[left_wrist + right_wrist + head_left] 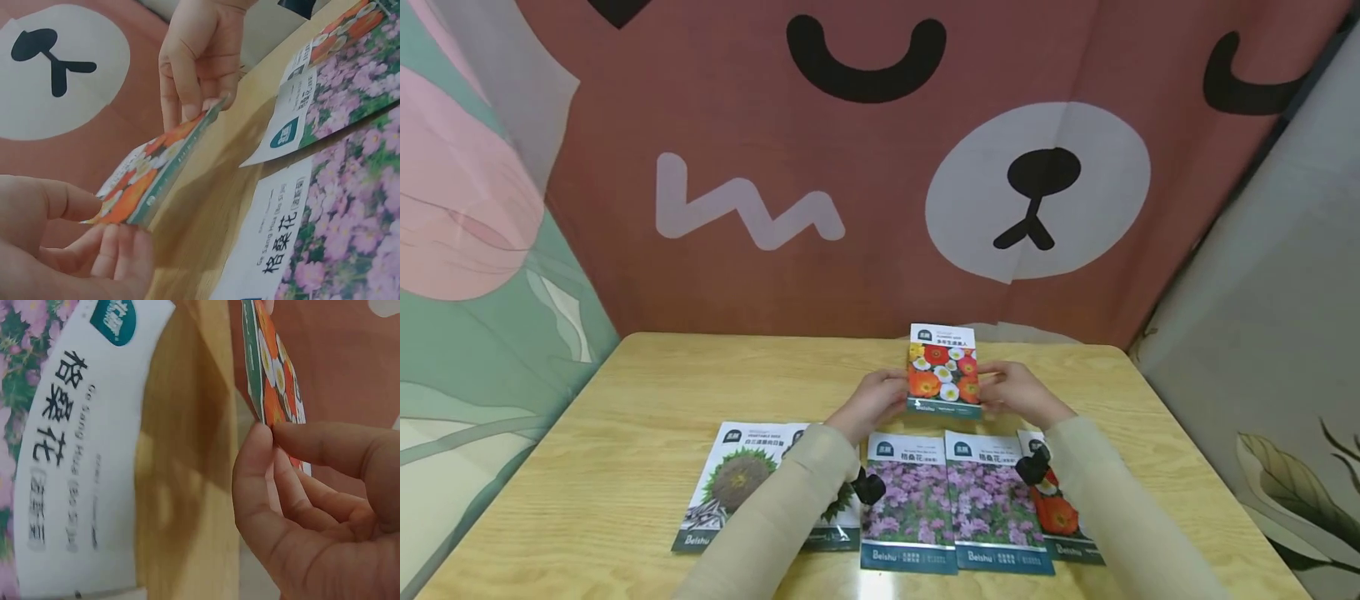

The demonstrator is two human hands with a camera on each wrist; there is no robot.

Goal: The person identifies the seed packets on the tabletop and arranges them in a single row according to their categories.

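A seed packet (943,372) with red, orange and white poppies is held upright above the far part of the table. My left hand (880,395) pinches its left edge, thumb in front and fingers behind. On the opposite edge my right hand (1017,392) pinches it between thumb and fingers; the right wrist view shows this pinch at a lower corner of the poppy packet (275,381). Below the hands lie two purple-flower packets (910,500) side by side. Another poppy packet (1060,517) lies partly hidden under my right forearm.
Two sunflower seed packets (737,475) lie at the left, one mostly covered by my left sleeve. The wooden table (625,417) ends at a brown cloth (760,292) with a cartoon bear's face. Patterned cloths hang on both sides.
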